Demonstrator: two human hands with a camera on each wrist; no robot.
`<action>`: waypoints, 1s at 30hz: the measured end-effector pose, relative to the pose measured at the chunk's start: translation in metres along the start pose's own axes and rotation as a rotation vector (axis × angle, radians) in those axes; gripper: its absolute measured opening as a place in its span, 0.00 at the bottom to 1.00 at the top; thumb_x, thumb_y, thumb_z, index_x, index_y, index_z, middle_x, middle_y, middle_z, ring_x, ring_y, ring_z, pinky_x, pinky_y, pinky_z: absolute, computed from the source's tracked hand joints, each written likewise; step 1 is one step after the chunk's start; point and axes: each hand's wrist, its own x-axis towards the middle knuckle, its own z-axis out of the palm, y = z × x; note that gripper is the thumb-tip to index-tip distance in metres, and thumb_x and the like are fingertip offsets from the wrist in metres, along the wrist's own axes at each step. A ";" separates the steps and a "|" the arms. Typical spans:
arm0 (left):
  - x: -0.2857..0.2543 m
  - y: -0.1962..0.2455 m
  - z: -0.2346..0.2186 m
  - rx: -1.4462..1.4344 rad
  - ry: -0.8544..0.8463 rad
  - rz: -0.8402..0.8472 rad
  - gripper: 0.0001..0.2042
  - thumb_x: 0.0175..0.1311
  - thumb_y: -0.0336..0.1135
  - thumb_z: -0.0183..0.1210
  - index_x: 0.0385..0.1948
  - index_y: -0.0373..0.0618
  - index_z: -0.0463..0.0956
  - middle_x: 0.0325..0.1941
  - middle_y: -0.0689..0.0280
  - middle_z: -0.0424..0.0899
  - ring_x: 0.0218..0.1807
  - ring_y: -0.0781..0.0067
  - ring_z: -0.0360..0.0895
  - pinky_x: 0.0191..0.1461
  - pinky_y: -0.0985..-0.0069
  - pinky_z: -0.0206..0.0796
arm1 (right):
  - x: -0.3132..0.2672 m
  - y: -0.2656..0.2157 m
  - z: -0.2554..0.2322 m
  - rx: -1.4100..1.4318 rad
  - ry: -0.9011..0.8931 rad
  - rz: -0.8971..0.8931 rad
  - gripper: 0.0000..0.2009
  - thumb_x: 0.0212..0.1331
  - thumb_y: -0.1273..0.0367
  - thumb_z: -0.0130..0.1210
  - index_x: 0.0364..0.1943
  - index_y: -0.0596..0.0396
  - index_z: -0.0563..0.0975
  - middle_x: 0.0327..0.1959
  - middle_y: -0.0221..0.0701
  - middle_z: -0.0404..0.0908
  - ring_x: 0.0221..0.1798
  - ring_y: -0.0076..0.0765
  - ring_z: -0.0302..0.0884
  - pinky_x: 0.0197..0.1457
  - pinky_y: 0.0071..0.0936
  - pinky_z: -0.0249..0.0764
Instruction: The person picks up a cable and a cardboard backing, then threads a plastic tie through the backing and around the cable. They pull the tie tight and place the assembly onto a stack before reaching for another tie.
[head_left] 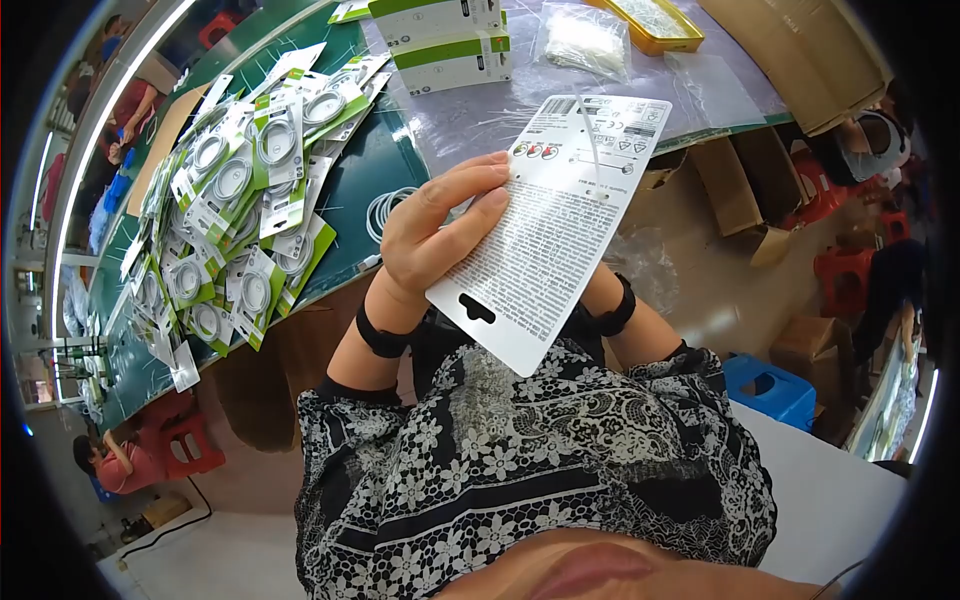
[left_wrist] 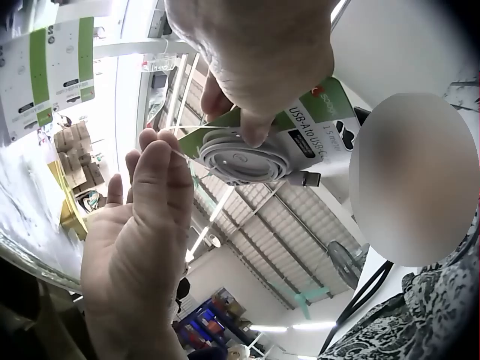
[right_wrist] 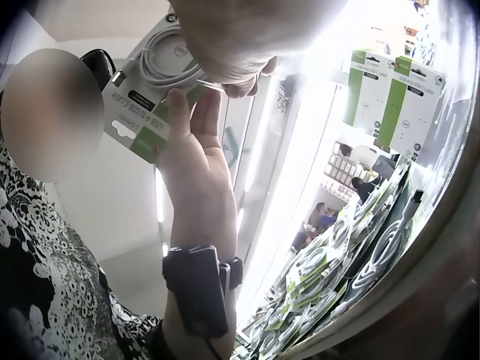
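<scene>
My left hand (head_left: 440, 225) grips one edge of a white printed card (head_left: 535, 230), its back turned up in the head view. On the card's front lies a coiled white USB cable (left_wrist: 244, 161), with the left thumb resting on the coil. A thin white cable tie (head_left: 590, 145) sticks out through the back of the card. The right hand (left_wrist: 146, 195) is hidden behind the card in the head view. In the left wrist view its thumb and fingertips pinch the thin tie close to the coil.
A large pile of carded cables (head_left: 240, 190) covers the green table (head_left: 125, 375) at left. A loose coiled cable (head_left: 385, 212) lies beside it. White and green boxes (head_left: 450, 65), a bag of thin white ties (head_left: 582, 42) and a yellow tray (head_left: 682, 42) stand at the back.
</scene>
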 end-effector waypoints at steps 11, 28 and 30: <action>-0.003 -0.004 0.003 0.078 -0.042 -0.016 0.13 0.48 0.22 0.62 0.37 0.32 0.77 0.41 0.51 0.81 0.45 0.54 0.81 0.45 0.69 0.77 | -0.001 -0.033 -0.015 0.151 0.006 0.165 0.06 0.51 0.80 0.59 0.34 0.60 0.78 0.39 0.35 0.80 0.48 0.39 0.76 0.50 0.27 0.71; -0.047 0.002 0.018 -0.316 0.326 -0.699 0.19 0.57 0.15 0.52 0.52 0.34 0.67 0.52 0.61 0.75 0.51 0.71 0.74 0.56 0.74 0.70 | 0.037 -0.088 -0.025 -0.473 -0.038 -0.187 0.10 0.44 0.83 0.60 0.33 0.59 0.80 0.30 0.36 0.76 0.33 0.38 0.77 0.35 0.29 0.75; -0.051 0.002 0.018 -0.321 0.327 -0.697 0.19 0.57 0.15 0.52 0.52 0.34 0.67 0.52 0.61 0.75 0.52 0.70 0.74 0.56 0.74 0.70 | 0.037 -0.087 -0.025 -0.479 -0.034 -0.193 0.11 0.43 0.83 0.60 0.33 0.59 0.80 0.30 0.36 0.77 0.34 0.40 0.77 0.36 0.30 0.76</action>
